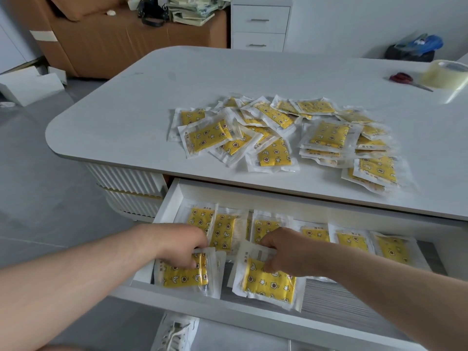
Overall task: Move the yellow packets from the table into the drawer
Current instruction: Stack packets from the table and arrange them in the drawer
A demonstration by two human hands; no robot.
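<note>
L hand [182, 249] pinched yellow packet [186, 276], R hand [286, 252] pinched 2nd packet [269, 283], both in drawer [167, 207]. Imo needed laying flat, front row, no overlap.

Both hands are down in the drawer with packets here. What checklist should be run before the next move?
1. The drawer open far enough: ok.
2. The left hand grips the left packet inside the drawer's front: ok.
3. The right hand grips the right packet beside it: ok.
4. Room in the front row: ok, bare drawer floor shows to the right.
5. The table emptied of packets: not ok, the pile lies there.
6. Both held packets resting on the drawer floor: cannot tell.
</note>
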